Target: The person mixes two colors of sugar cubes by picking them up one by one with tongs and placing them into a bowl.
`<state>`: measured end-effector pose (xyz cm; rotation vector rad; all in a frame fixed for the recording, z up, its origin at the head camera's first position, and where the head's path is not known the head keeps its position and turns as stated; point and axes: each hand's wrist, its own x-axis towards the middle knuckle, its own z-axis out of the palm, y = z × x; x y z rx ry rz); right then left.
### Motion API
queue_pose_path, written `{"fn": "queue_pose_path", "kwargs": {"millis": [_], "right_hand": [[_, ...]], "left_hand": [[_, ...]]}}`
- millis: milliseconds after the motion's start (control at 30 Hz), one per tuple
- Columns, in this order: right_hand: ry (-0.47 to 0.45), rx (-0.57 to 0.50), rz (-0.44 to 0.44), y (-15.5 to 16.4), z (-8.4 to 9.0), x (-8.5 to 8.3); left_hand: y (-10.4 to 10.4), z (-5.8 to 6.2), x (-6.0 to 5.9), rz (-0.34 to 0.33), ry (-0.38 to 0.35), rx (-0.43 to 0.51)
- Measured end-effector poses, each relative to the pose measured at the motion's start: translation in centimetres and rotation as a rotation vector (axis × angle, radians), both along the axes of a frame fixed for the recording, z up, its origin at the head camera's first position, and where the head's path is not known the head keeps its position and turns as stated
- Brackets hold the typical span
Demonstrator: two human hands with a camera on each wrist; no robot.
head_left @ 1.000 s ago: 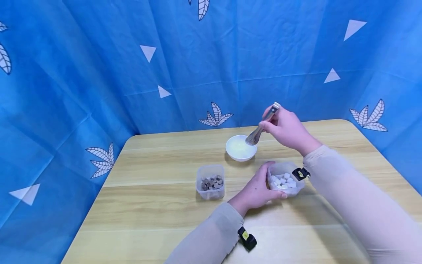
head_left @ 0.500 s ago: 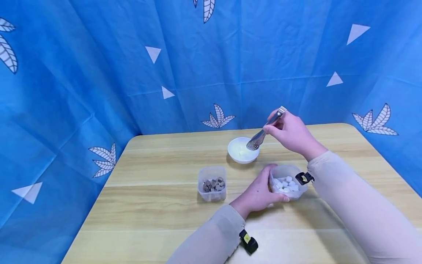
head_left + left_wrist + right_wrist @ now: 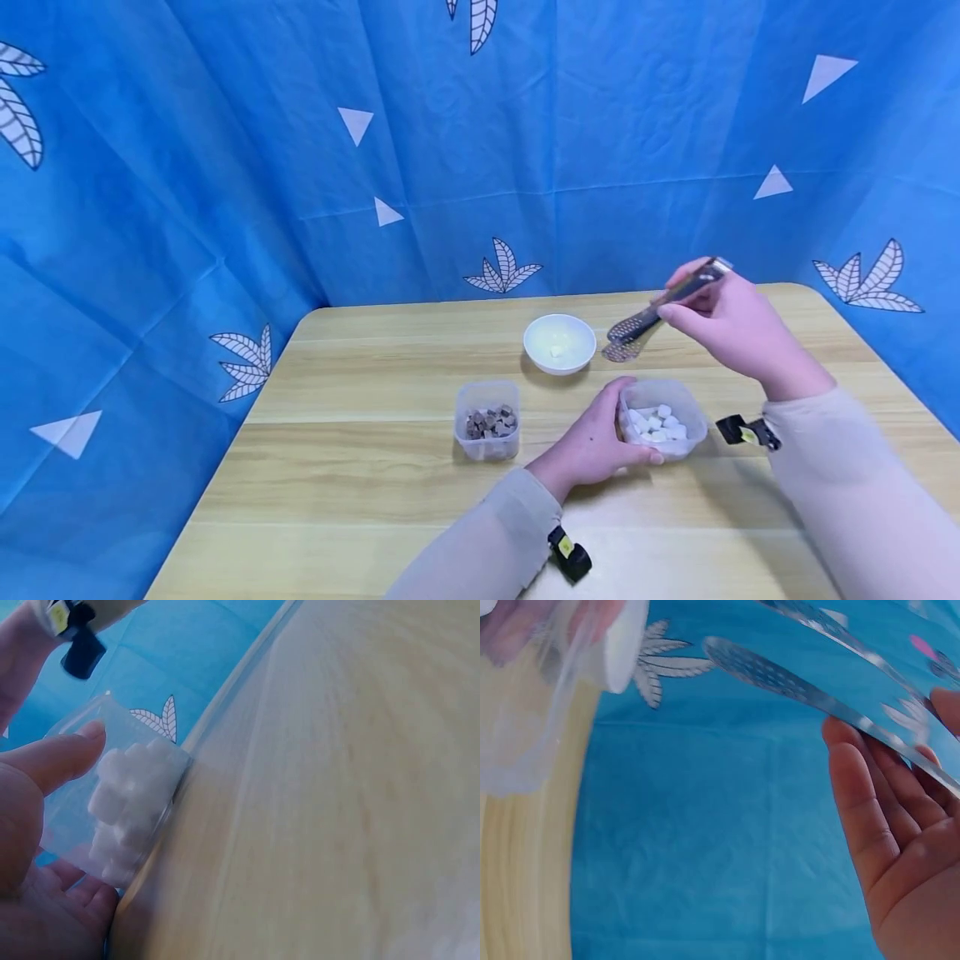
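My right hand (image 3: 738,329) holds a pair of metal tongs (image 3: 660,312) by the far end of the handles, fingers and thumb curled round them; the perforated tips (image 3: 624,343) hang in the air just right of the white bowl (image 3: 559,342), above the table (image 3: 360,433) and apart from it. The tips appear to carry nothing, though they are small in the head view. In the right wrist view the tongs (image 3: 832,697) run across the fingers (image 3: 870,817), which lie beneath the blades. My left hand (image 3: 596,442) wraps the near-left side of a clear plastic tub (image 3: 663,421) of white cubes (image 3: 656,423), thumb on the far rim, fingers curled under the near wall; the left wrist view confirms the thumb (image 3: 56,757) pressed to the tub wall (image 3: 124,802). One white cube (image 3: 556,351) lies in the bowl. A second tub (image 3: 487,419), holding brown cubes, stands to the left, untouched. Judgement: the white cubes look small, light and likely crumbly, so the tongs should close gently on opposite flat faces, not corners. The tub is thin, light and prone to sliding on the smooth wood, hence the steadying grip low on its side. The tongs are stiff and springy, and the smooth metal may slip on a hard cube.
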<state>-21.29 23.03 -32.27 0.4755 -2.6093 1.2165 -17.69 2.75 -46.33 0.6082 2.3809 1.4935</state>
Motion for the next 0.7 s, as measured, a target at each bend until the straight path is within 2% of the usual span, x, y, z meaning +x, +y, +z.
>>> {"fn": "queue_pose_path", "kwargs": {"millis": [133, 267, 500, 700], "right_hand": [[0.019, -0.019, 0.001, 1.8, -0.4, 2.1], [0.046, 0.008, 0.005, 2.8, -1.1, 3.4], [0.083, 0.158, 0.097, 3.0, -2.3, 3.3], [0.077, 0.183, 0.153, 3.3, -3.7, 3.0]], "left_hand": [[0.1, 0.0, 0.0, 0.006, -0.012, 0.008], [0.0, 0.0, -0.1, 0.004, -0.024, 0.022], [-0.1, 0.1, -0.3, 0.012, -0.016, 0.015], [0.1, -0.1, -0.1, 0.011, -0.029, -0.007]]}}
